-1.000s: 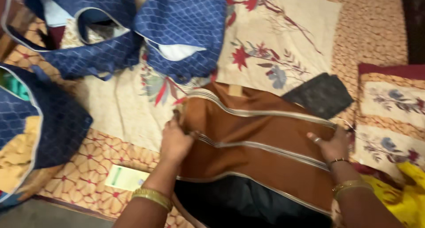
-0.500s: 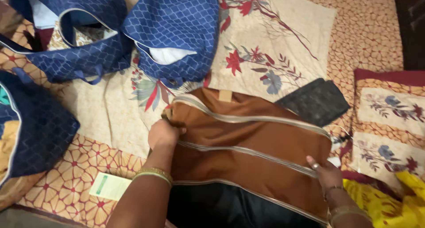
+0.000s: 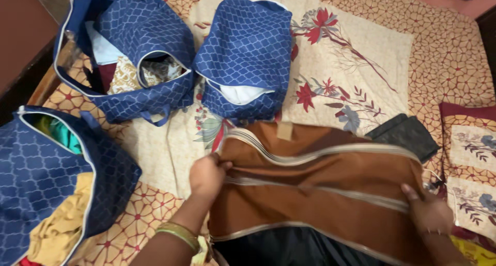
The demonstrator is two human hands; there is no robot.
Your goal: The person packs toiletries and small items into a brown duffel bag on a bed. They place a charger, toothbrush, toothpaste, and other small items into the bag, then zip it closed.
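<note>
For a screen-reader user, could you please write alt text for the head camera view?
Two hands grip a brown zippered storage bag on a floral bedspread: the left hand pinches its left corner, the right hand presses its right side. Three blue patterned bags of clothes lie open beyond and left.

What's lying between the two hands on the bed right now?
In the head view, the brown storage bag spans the gap: the left hand grips its left edge, the right hand presses its right side.
</note>
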